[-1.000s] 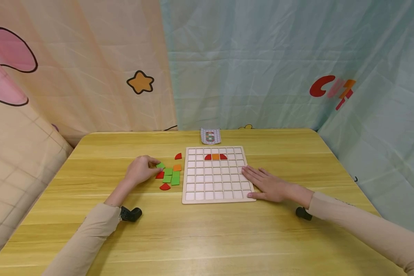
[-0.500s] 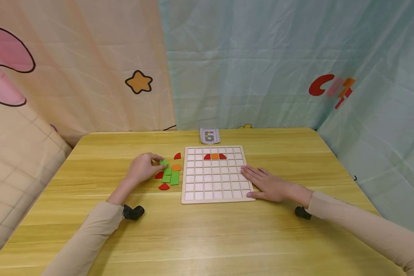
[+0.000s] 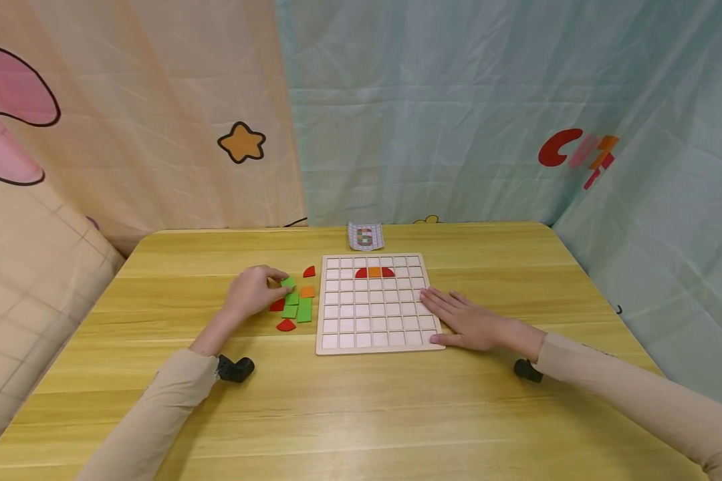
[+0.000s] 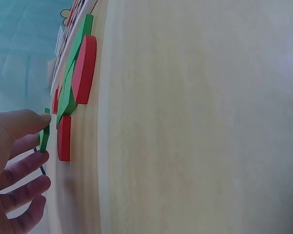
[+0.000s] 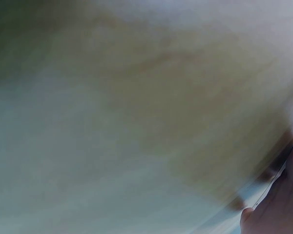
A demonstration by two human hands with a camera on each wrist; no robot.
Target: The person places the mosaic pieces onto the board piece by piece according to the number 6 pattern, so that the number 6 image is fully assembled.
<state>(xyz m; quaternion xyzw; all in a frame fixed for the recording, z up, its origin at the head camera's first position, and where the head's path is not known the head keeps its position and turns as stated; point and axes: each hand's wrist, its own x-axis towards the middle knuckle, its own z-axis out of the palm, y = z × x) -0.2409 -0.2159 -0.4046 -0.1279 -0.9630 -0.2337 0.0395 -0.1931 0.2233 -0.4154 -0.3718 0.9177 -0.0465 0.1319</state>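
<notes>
My left hand [image 3: 253, 291] pinches a green tile [image 4: 45, 130] between thumb and fingertips, just over the loose pieces left of the board. Close by lie green square tiles [image 3: 303, 310], red quarter-round tiles [image 3: 286, 325] and an orange tile [image 3: 307, 292]. The wooden grid board [image 3: 370, 349] is in the middle of the table. In its second row from the far side, an orange square [image 3: 374, 272] sits between two red quarter-rounds. My right hand [image 3: 466, 324] rests with straight fingers on the board's right edge; only part of it shows in the right wrist view.
A small printed card [image 3: 366, 236] with a coloured grid pattern stands behind the board near the table's far edge. A printed curtain [image 3: 457, 120] hangs behind the table. Black devices [image 3: 236, 369] are worn at both wrists.
My left hand has moved slightly right and away from me, bringing the green tile from above a red piece to over the other green tiles. The right hand stays still.
</notes>
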